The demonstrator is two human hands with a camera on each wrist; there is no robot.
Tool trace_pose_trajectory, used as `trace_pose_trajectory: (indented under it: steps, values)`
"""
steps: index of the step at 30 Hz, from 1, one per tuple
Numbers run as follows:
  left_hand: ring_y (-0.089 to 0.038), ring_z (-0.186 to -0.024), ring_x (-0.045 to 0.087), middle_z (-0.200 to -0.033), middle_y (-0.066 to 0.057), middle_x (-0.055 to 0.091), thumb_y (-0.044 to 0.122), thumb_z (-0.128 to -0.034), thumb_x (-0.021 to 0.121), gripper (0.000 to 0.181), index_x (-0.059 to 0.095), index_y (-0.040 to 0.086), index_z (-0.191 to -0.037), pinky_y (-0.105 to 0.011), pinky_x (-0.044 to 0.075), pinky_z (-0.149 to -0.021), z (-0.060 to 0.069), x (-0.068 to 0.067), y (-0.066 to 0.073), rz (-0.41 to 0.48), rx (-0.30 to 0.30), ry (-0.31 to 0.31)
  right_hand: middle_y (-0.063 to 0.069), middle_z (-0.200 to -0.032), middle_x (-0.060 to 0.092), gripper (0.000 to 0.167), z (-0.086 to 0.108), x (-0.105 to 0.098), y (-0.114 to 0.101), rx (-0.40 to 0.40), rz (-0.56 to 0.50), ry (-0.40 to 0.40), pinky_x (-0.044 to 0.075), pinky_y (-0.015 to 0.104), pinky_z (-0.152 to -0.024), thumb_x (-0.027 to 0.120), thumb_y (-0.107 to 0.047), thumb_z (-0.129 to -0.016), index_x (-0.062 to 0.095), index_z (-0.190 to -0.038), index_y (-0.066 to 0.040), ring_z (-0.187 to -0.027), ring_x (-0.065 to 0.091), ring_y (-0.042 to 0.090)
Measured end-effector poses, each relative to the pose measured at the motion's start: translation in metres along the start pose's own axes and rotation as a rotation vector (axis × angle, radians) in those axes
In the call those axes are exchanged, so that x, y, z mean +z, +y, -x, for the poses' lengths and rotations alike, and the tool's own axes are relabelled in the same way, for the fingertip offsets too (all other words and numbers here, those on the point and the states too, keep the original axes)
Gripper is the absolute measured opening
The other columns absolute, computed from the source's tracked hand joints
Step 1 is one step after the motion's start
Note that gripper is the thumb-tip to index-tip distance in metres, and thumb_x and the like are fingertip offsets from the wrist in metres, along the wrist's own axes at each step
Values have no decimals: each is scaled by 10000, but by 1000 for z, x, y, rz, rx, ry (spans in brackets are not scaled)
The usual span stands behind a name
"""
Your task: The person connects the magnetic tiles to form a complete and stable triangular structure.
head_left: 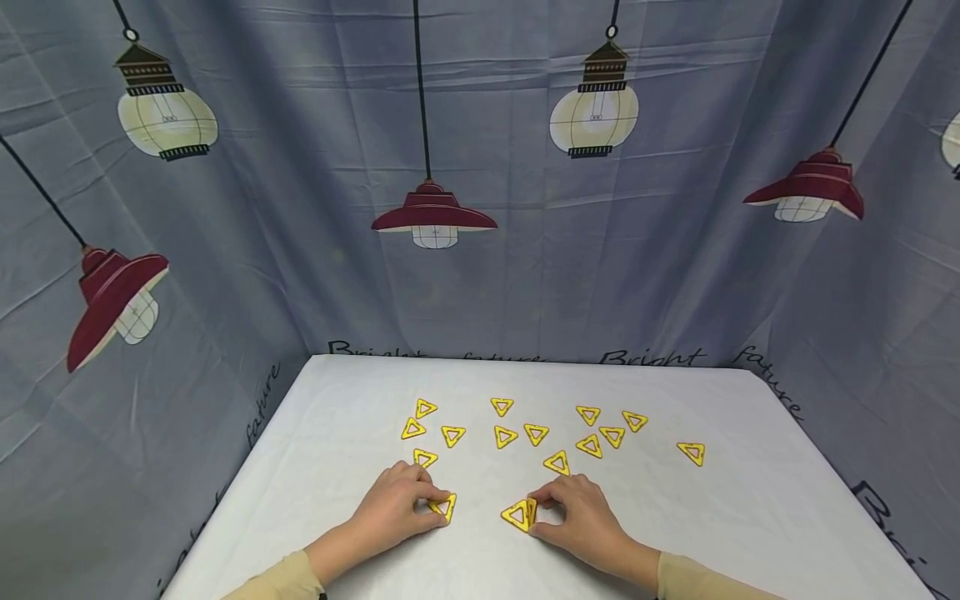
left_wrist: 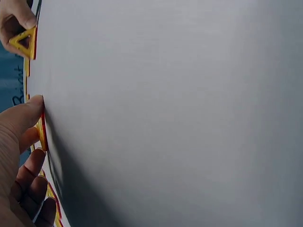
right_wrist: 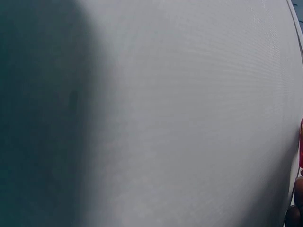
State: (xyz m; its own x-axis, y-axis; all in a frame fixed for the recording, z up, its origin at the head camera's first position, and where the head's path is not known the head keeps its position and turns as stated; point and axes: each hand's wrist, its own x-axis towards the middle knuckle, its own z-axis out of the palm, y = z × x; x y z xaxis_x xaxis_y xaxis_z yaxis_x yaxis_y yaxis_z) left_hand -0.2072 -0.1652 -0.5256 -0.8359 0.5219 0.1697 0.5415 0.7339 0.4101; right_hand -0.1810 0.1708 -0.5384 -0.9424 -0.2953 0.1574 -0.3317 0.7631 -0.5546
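Note:
My left hand (head_left: 399, 504) pinches a yellow triangular frame piece (head_left: 452, 505) between thumb and fingers, low over the white table. In the left wrist view this triangle (left_wrist: 43, 135) is edge-on and shows a red side. My right hand (head_left: 581, 517) pinches a yellow triangular piece (head_left: 532, 511) tilted on edge, against a second triangle (head_left: 507, 514) that faces up to its left. Whether those two are joined, I cannot tell. Only some fingertips (right_wrist: 294, 215) and a red sliver show at the right wrist view's edge.
Several more yellow triangles lie scattered farther back on the white table (head_left: 360, 433), among them one triangle (head_left: 424, 459) just beyond my left hand and another (head_left: 557, 463) beyond my right. One lone triangle (head_left: 701, 454) lies far right. A grey-blue printed curtain (head_left: 510, 292) surrounds the table.

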Motion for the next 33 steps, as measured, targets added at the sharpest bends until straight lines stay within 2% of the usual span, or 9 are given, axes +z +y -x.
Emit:
trace_pose_trajectory:
  steps: [3,7,15,20,33]
  values:
    - [-36,-822,392,-938,206,536,473,-837,823,327,807,308,-1119,-284,378,-759,-9,5,8,-1,45,-3,-232,-883,541,356,0,0,1,0,1,2,381,413,-887,895,-395,-758,735,-1066,-320,-882,443,29]
    - [-40,-823,397,-931,199,540,471,-842,821,329,805,307,-1127,-274,377,-758,-21,12,18,2,66,-18,-234,-886,536,358,1,1,1,2,2,3,380,410,-885,895,-397,-759,734,-1070,-320,-885,439,26]
    - [-40,-791,396,-939,177,567,459,-840,827,328,802,318,-1134,-251,346,-700,-41,20,30,14,16,-43,-222,-887,543,359,0,0,0,14,13,-1,379,397,-866,891,-406,-760,737,-1072,-318,-888,442,39]
    - [-51,-804,403,-946,181,562,456,-836,829,325,802,317,-1129,-261,350,-700,-44,24,32,33,-27,-45,-219,-887,543,356,0,1,1,3,21,1,382,396,-869,892,-403,-760,732,-1068,-323,-891,443,37]
    - [-60,-786,392,-928,174,551,443,-838,831,340,796,316,-1151,-267,340,-694,-41,27,34,59,-66,-30,-222,-885,541,359,0,1,-1,4,30,3,387,406,-876,895,-398,-757,735,-1065,-310,-886,439,28]
